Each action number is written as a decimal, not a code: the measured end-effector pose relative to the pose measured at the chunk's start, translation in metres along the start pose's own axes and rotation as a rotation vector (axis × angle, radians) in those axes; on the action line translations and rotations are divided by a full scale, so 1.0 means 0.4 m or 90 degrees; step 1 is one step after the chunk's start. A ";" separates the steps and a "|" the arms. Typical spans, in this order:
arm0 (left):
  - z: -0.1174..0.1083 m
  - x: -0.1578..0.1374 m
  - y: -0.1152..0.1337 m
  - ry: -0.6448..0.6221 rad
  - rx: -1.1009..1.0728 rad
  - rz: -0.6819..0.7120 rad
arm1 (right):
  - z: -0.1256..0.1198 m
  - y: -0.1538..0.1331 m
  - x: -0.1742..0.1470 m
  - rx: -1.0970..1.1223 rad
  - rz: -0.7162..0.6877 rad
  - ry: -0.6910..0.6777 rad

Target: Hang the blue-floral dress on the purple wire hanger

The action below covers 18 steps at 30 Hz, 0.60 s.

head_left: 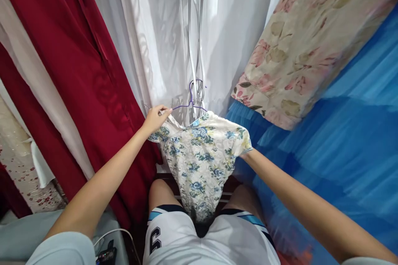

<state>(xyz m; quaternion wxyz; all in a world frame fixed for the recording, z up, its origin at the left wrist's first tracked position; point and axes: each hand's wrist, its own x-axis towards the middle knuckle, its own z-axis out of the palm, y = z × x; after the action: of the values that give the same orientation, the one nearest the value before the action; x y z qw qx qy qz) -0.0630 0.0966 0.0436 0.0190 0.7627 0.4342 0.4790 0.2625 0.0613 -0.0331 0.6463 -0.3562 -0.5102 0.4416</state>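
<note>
A white blouse [199, 157] with blue and yellow-green flowers hangs between my arms, over my knees. Its neckline lies at a thin purple hanger [190, 101], whose right arm goes in under the shoulder. My left hand [158, 118] is closed at the hanger's left arm, with the edge of the blouse's left shoulder at the fingers. The right forearm [273, 180] reaches up to the other sleeve [244, 143]. That sleeve and the cloth cover my right hand, so its fingers do not show.
White straps [192, 41] hang around the hanger's hook, before a white curtain [236, 29]. Dark red cloth [102, 91] drapes on the left. A floral cloth [286, 62] and blue tulle [348, 145] hang right. A white cable [113, 231] lies on a grey surface lower left.
</note>
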 end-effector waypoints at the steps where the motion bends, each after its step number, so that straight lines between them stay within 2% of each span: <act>1: -0.007 -0.011 0.006 0.008 0.026 0.010 | -0.021 0.009 -0.007 0.033 0.044 -0.009; 3: -0.016 -0.028 0.016 0.027 0.061 0.028 | -0.055 0.019 -0.024 0.096 0.099 0.021; 4: -0.017 -0.033 0.020 0.035 0.075 0.033 | -0.064 0.017 -0.032 0.112 0.092 0.071; 8: -0.007 -0.030 0.039 0.082 0.101 0.047 | -0.046 -0.036 -0.042 0.115 -0.005 0.259; 11: 0.006 -0.010 0.059 0.084 0.085 0.074 | -0.006 -0.119 -0.004 0.147 -0.063 0.314; 15: 0.031 0.020 0.064 0.069 0.056 0.050 | 0.051 -0.215 0.010 0.159 -0.084 0.271; 18: 0.052 0.044 0.035 0.081 -0.014 -0.070 | 0.093 -0.240 -0.062 0.051 -0.092 0.110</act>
<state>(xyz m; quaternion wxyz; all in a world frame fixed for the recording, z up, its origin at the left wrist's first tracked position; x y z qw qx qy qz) -0.0354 0.1079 0.0513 0.0265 0.7054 0.4706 0.5294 0.2441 0.0043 0.0541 0.7316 -0.3292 -0.4591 0.3815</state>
